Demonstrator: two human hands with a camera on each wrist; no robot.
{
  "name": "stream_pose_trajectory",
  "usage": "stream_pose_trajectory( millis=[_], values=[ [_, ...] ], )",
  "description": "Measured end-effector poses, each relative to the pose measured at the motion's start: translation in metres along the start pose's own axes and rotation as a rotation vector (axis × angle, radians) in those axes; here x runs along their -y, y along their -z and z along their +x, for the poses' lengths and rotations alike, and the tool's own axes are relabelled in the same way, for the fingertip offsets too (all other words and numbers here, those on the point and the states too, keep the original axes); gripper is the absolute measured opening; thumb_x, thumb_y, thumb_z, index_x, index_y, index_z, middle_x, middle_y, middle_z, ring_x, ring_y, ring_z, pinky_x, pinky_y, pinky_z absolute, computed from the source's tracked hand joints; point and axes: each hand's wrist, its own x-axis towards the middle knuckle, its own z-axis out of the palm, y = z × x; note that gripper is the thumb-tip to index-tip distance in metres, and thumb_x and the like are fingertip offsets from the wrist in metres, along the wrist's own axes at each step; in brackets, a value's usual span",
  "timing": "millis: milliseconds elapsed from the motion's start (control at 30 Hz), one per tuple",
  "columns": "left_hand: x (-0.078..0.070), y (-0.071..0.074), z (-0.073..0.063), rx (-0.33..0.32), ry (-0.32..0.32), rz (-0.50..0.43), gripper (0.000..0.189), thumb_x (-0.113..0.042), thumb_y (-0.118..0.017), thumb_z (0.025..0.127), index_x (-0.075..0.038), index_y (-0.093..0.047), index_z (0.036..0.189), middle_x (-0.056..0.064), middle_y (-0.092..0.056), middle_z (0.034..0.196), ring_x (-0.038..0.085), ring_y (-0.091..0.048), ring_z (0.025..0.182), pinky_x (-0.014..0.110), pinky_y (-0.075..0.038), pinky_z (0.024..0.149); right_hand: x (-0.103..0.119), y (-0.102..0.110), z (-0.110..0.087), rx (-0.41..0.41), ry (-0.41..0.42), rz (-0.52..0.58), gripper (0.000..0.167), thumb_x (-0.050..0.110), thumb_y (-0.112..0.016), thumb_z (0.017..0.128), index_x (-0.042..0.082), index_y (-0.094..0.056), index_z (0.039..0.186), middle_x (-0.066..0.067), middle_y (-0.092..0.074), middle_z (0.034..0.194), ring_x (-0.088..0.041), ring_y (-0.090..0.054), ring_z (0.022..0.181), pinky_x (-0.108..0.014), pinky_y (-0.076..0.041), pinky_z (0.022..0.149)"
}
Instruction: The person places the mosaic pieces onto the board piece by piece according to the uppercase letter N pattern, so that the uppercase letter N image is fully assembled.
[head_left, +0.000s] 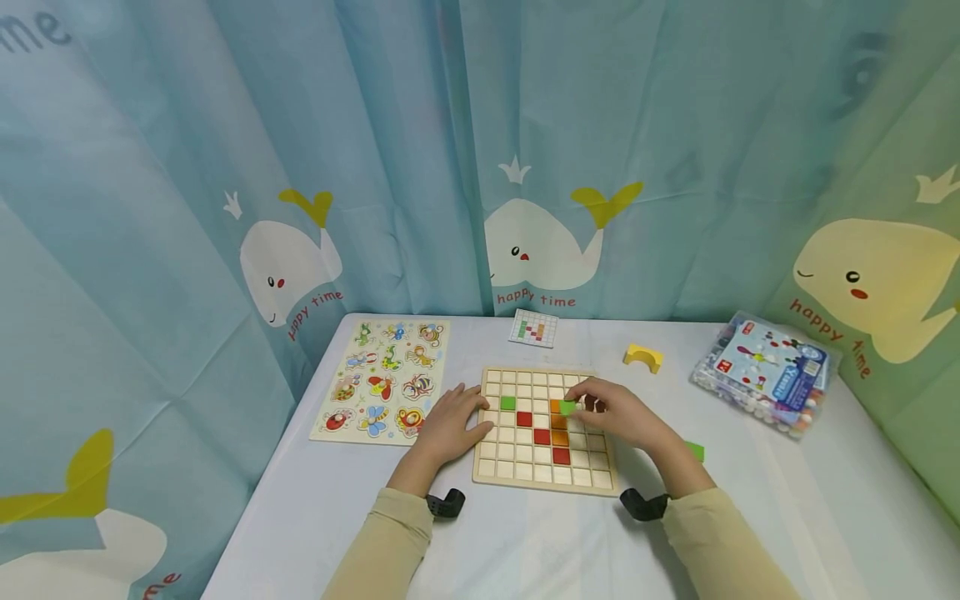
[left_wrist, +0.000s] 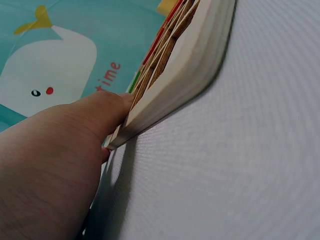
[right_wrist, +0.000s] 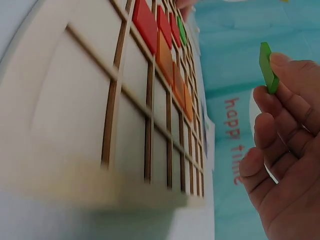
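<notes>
A square wooden grid board [head_left: 540, 485] lies on the table with red tiles [head_left: 542, 437], orange tiles [head_left: 559, 437] and one green tile [head_left: 507, 403] set in its cells. My right hand [head_left: 618, 412] pinches another green tile [right_wrist: 267, 67] between thumb and index finger, above the board's right part near the orange tiles. In the right wrist view the other fingers are loosely bent. At the board's left edge rests my left hand [head_left: 450, 425], fingers relaxed, its thumb [left_wrist: 107, 107] over the rim in the left wrist view.
Left of the board lies an insect picture board [head_left: 360, 429]. Behind stands a small pattern card [head_left: 534, 328]. To the right are a yellow arch block [head_left: 643, 357], a clear box of colored pieces [head_left: 765, 375], and a green piece [head_left: 695, 451] partly hidden by my right wrist.
</notes>
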Motion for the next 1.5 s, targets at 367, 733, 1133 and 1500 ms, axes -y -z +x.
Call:
stream_pose_trajectory(
  millis=[367,733,1133,1500],
  values=[
    [0.001,-0.001,0.0,-0.006,-0.004,0.002,0.034,-0.051,-0.057,0.096,-0.027,-0.059,0.121,-0.004,-0.043,0.155,0.024,-0.029,0.15,0.041,-0.019,0.128,0.008,-0.026,0.023,0.047,0.007,0.024,0.021,0.023,-0.072,0.091,0.018,-0.068,0.11,0.001,-0.063,0.101,-0.013,-0.052,0.082,-0.023,-0.048,0.065],
    [0.001,0.0,0.0,-0.013,-0.008,0.006,0.034,-0.051,-0.057,0.096,-0.028,-0.059,0.12,-0.004,-0.044,0.155,0.025,-0.029,0.15,0.041,-0.02,0.127,0.02,-0.046,0.039,0.057,-0.073,0.032,0.02,0.027,-0.073,0.09,0.019,-0.068,0.108,0.004,-0.065,0.101,-0.015,-0.053,0.083,-0.025,-0.049,0.069],
    [0.0,0.001,0.0,-0.004,-0.006,0.012,0.033,-0.051,-0.057,0.096,-0.027,-0.059,0.119,-0.004,-0.044,0.154,0.025,-0.029,0.15,0.042,-0.021,0.127,0.033,-0.062,0.053,0.076,-0.127,0.001,0.02,0.022,-0.072,0.091,0.014,-0.07,0.11,0.0,-0.067,0.108,-0.014,-0.055,0.086,-0.03,-0.051,0.076],
    [0.001,0.001,0.0,-0.013,-0.017,0.011,0.031,-0.049,-0.057,0.096,-0.027,-0.059,0.119,-0.003,-0.045,0.154,0.026,-0.031,0.149,0.043,-0.022,0.127,0.027,-0.076,0.062,0.1,-0.16,-0.033,0.021,0.029,-0.075,0.088,0.019,-0.071,0.106,0.004,-0.067,0.104,-0.01,-0.058,0.084,-0.029,-0.053,0.076]
  ],
)
